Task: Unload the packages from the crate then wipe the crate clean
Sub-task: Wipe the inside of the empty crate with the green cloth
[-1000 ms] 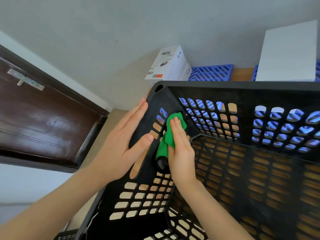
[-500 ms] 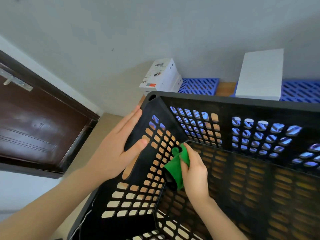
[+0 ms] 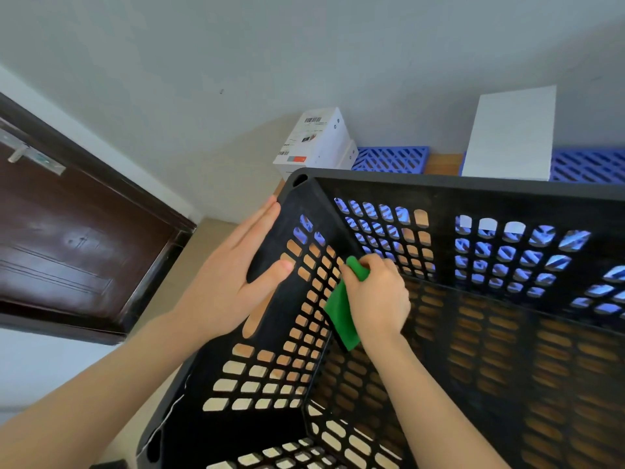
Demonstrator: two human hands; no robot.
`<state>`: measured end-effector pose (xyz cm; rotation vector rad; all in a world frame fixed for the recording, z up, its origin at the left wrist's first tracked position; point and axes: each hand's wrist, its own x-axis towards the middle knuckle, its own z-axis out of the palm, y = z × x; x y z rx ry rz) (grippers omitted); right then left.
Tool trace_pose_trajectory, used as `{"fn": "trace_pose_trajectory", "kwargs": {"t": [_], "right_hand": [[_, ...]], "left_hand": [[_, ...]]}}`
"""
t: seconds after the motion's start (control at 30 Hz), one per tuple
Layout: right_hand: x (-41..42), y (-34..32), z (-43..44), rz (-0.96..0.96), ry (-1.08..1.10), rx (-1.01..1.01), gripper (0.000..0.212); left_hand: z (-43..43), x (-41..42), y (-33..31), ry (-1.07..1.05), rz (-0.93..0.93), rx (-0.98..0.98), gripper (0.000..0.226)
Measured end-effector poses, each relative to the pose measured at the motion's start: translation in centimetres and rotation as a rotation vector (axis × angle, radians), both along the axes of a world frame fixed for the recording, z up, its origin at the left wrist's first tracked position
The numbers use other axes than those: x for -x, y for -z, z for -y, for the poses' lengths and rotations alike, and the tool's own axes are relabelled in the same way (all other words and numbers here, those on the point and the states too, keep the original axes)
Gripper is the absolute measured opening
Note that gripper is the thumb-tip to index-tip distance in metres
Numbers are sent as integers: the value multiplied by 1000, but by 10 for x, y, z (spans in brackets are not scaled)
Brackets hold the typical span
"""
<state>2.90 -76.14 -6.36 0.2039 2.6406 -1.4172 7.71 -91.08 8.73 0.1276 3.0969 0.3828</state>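
Note:
A black perforated plastic crate [image 3: 439, 186] fills the lower right of the view, with nothing inside it. My left hand [image 3: 233, 275] lies flat on the crate's left wall, fingers straight on the outside and thumb over the rim onto the inner face. My right hand [image 3: 375, 296] is inside the crate and grips a green cloth [image 3: 341, 313], pressing it against the inner left wall near the far corner. Two white packages stand behind the crate: a labelled box [image 3: 316, 142] and a plain white box [image 3: 510, 133].
Blue lattice crates [image 3: 392, 159] sit on a wooden surface behind the black crate, against a grey wall. A dark brown door [image 3: 67, 245] is at the left, with pale floor beside it.
My right hand has carried the green cloth down the inner left wall from near the rim toward the bottom corner. The left hand stays on the wall. The view has tilted slightly.

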Motion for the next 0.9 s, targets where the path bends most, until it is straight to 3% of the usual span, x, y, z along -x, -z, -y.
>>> {"fn": "trace_pose_trajectory", "kwargs": {"t": [0.13,0.27,0.37,0.5,0.6,0.77,0.9], "right_hand": [[3,-9,18,236,30,499,46],[-17,-22,16,191,-97,775,59],[-29,-13,14,44,-203,750,68],[-33,2,10,-188,-142,494,47],[-35,7,16,-328,-74,363,46],[-56,9,24,-181,-255,508,50],[-59,-5,37,-216,-183,515,49]], "left_hand": [[-1,-1,-1,0,-4,-20,73],[-1,-2,-1,13,-8,-46,73],[-1,-1,-1,15,0,-54,73],[-1,-1,-2,12,-5,-49,73],[-1,0,-1,10,-3,-54,72],[1,0,1,6,-6,-53,69],[1,0,2,2,-3,-77,67]]}}
